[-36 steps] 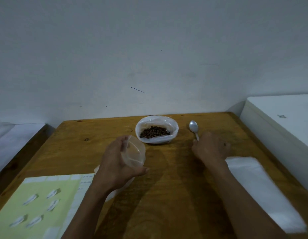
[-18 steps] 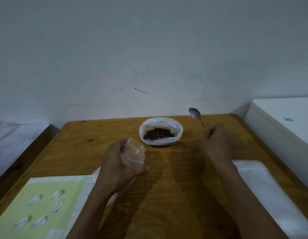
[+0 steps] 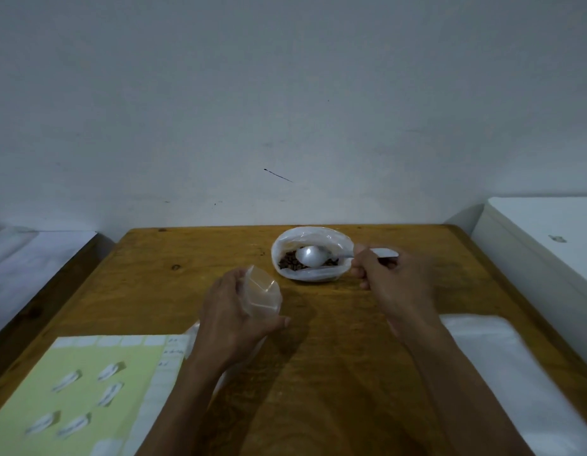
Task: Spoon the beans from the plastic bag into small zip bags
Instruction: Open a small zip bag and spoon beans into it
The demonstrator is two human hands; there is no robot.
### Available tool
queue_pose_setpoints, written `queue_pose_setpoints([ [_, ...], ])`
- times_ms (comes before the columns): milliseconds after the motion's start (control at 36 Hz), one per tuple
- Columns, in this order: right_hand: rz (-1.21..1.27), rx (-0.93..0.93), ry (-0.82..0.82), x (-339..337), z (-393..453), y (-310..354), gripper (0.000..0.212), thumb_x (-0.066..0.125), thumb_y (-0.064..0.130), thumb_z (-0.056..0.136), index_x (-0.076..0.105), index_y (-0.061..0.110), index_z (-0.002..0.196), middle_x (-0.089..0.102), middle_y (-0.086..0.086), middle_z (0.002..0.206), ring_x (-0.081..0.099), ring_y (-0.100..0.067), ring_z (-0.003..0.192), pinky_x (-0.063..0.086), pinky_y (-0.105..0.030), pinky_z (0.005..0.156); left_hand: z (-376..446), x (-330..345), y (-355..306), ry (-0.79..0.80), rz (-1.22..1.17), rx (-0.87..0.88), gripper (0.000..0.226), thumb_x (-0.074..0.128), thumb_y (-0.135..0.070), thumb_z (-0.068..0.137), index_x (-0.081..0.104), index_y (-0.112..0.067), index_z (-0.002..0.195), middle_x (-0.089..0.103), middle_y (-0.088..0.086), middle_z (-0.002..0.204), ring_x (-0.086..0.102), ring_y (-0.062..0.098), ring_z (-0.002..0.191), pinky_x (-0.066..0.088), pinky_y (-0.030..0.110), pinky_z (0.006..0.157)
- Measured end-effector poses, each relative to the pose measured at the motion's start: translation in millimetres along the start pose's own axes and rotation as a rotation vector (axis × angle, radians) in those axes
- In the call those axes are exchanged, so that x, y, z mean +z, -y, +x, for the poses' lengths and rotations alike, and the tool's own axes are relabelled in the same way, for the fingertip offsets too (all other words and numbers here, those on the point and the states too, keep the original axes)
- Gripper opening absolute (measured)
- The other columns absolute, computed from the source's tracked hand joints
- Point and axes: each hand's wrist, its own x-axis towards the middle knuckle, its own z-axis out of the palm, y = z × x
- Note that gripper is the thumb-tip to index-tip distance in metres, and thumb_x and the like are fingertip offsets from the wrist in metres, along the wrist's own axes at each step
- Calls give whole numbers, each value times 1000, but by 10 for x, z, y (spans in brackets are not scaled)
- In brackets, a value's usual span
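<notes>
Beans (image 3: 290, 261) sit in the plastic bag (image 3: 313, 274) — your right hand (image 3: 395, 278) grips the spoon (image 3: 313, 256), bowl over them; your left hand (image 3: 231, 319) holds a small zip bag (image 3: 264, 292) open-mouthed.

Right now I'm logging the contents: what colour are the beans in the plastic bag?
Dark brown beans, seen in the head view.

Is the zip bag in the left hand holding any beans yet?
No: the small zip bag gripped by the left hand looks clear and empty, while the spoon is at the beans in the plastic bag.
</notes>
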Motion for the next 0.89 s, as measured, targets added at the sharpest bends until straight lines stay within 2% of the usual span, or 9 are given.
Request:
queue_pose_setpoints([
  [83, -323, -227, -6, 53, -7, -87, 20, 61, 31, 97, 75, 21, 107, 75, 8, 85, 63, -1, 70, 46, -16, 63, 22, 2, -2, 1, -4, -8, 119, 88, -62, 40, 39, -28, 143, 49, -3, 138, 48, 20, 124, 51, 50, 97],
  [167, -531, -492, -4, 141, 25, -220, 22, 60, 25, 98, 74, 15, 112, 72, -1, 94, 58, -8, 76, 40, -11, 64, 38, 17, -21, 6, 3, -8, 120, 86, -64, 39, 39, -27, 143, 50, -1, 137, 48, 20, 123, 52, 49, 97],
  [250, -580, -541, 35, 261, 41, -367, 20, 59, 19, 99, 72, 12, 112, 65, 1, 89, 51, -4, 73, 34, -8, 63, 41, 26, -50, 20, 4, -6, 123, 83, -68, 36, 39, -26, 143, 49, -1, 137, 48, 21, 122, 51, 50, 97],
  [333, -476, -421, -26, 337, 44, -468, 18, 56, 21, 100, 73, 16, 102, 63, 5, 80, 53, -2, 69, 38, -14, 59, 42, 29, -73, 42, -1, -7, 125, 81, -69, 35, 38, -27, 144, 49, -1, 137, 47, 21, 123, 50, 49, 98],
  [444, -258, -81, -136, 403, 64, -519, 28, 54, 28, 100, 70, 25, 76, 68, 5, 66, 65, -11, 65, 52, -30, 61, 52, 26, -92, 51, 9, -1, 126, 78, -71, 33, 38, -28, 144, 50, -1, 136, 48, 21, 122, 50, 49, 98],
  [528, -26, 145, -164, 443, 77, -477, 24, 58, 23, 97, 68, 24, 75, 73, 0, 70, 70, -16, 70, 58, -38, 73, 54, 31, -120, 61, 18, -6, 130, 72, -76, 29, 38, -28, 144, 50, -2, 135, 48, 20, 123, 50, 49, 98],
  [583, 109, 252, -182, 448, 112, -446, 17, 60, 18, 96, 70, 17, 82, 74, -5, 74, 68, -17, 69, 58, -35, 71, 47, 42, -132, 64, 28, -7, 131, 69, -78, 28, 37, -28, 144, 50, -2, 136, 48, 20, 123, 50, 49, 99],
  [694, 279, 334, -234, 409, 169, -409, 11, 62, 13, 95, 70, 8, 90, 72, -7, 72, 67, -14, 64, 56, -27, 62, 34, 65, -139, 59, 47, -2, 130, 70, -79, 29, 37, -28, 144, 49, -2, 136, 47, 21, 124, 48, 51, 100],
  [889, 362, 324, -197, 272, 102, -296, 9, 64, 10, 93, 69, 5, 88, 72, -9, 72, 66, -15, 63, 53, -27, 58, 14, 78, -155, 45, 27, 0, 126, 71, -77, 31, 39, -27, 142, 50, -3, 131, 48, 19, 120, 50, 49, 98],
])
